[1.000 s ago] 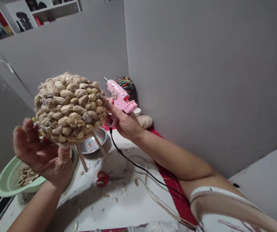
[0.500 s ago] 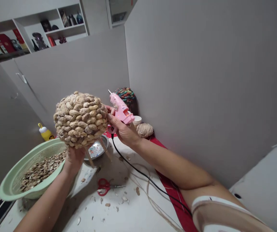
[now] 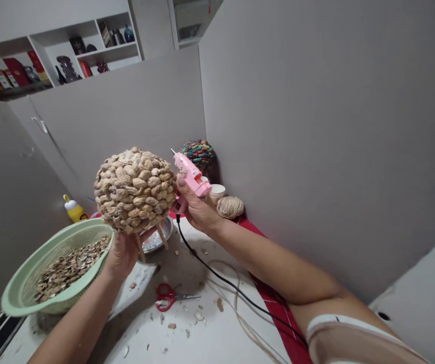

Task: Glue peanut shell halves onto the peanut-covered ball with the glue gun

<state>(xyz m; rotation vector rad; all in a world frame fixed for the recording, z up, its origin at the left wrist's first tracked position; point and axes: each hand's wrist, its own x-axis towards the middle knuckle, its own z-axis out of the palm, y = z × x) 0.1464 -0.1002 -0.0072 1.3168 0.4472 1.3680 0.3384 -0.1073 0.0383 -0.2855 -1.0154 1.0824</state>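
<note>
A round ball covered in peanut shells [image 3: 136, 189] is held up over the table, with thin sticks [image 3: 162, 236] hanging below it. My left hand [image 3: 124, 250] supports it from underneath, its fingers partly hidden by the ball. Just right of the ball, my right hand [image 3: 197, 207] is closed around the handle of a pink glue gun [image 3: 192, 176]. The gun's metal nozzle points up and to the left, and a black cord [image 3: 217, 273] runs from its handle down to the right.
On the left stands a green colander [image 3: 14, 293] of shell pieces, with a yellow bottle [image 3: 74, 210] behind. Red scissors [image 3: 166, 297] and scattered bits lie on the white table [image 3: 202, 344]. A metal bowl [image 3: 170, 230], twine ball [image 3: 230, 207], paper cups [image 3: 217, 191] and colourful ball [image 3: 200, 153] sit farther back.
The peanut-shell ball has turned a little in my left hand and sits slightly farther right in view. My right thumb has come away from the ball onto the glue gun.
</note>
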